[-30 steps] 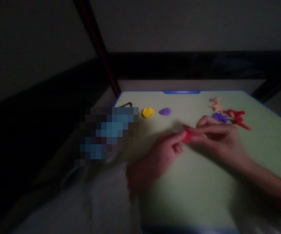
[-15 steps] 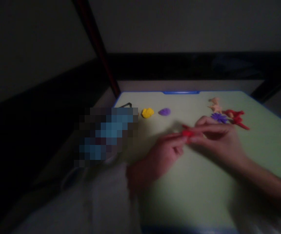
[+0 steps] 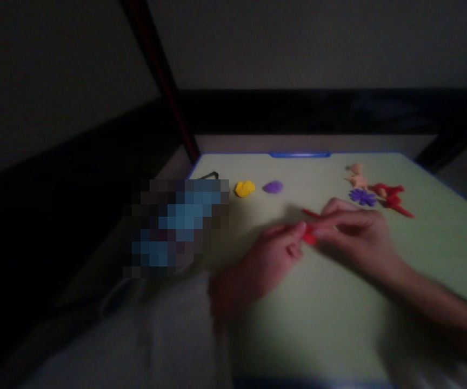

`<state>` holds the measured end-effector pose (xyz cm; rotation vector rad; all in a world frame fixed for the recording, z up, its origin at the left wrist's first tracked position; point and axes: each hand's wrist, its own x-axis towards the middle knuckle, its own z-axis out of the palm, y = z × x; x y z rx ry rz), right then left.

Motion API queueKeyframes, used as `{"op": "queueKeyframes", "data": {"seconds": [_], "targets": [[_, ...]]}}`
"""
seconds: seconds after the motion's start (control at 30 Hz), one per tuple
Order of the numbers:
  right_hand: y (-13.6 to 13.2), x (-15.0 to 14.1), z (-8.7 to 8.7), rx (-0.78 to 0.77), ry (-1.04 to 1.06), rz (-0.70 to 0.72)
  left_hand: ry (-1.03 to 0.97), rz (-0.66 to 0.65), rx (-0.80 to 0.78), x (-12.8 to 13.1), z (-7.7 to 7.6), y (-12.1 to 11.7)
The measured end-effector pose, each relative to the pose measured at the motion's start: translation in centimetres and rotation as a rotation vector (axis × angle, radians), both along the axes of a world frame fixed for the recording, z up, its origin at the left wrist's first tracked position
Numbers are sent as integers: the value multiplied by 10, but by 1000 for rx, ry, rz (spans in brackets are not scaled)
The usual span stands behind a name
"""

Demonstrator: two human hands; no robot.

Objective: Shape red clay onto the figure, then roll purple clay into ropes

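Observation:
Between the fingertips of both hands is a small piece of red modelling clay [image 3: 308,236], held above the table. My left hand [image 3: 272,262] is closed, its thumb and forefinger pinching the clay's left side. From the right, my right hand [image 3: 359,232] pinches the same piece, its fingers covering part of it. A thin red strip [image 3: 309,213] shows just beyond the right fingertips; whether it joins the clay I cannot tell. Behind my right hand lie a purple petalled clay shape [image 3: 363,198], a red clay figure [image 3: 393,199] and peach-coloured clay pieces [image 3: 355,177].
A yellow clay lump [image 3: 245,188] and a purple clay lump [image 3: 273,187] sit near the far left of the pale green table [image 3: 314,313] with blue edging. At its left side is a blurred-out blue patch [image 3: 188,210]. The surroundings are dark.
The red clay has shifted slightly down and left, and its lower part shows differently between the fingers. More of the thin red strip shows. Both hands keep their pinch.

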<state>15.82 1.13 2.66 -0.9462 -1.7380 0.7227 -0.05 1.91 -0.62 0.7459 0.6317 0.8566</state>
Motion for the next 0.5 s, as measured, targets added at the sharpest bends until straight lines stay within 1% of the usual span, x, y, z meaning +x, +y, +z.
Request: {"op": "queueKeyframes", "data": {"seconds": [0.17, 0.27, 0.33, 0.5], "targets": [[1, 2, -3, -95, 63, -13, -26, 39, -42, 2, 0, 3], [2, 2, -2, -103, 45, -35, -58, 39, -113, 3, 3, 4], [2, 2, -1, -94, 32, -47, -68, 30, -127, 3, 5, 4], [2, 2, 1, -70, 23, -37, 8, 8, 17, -2, 1, -2]]}}
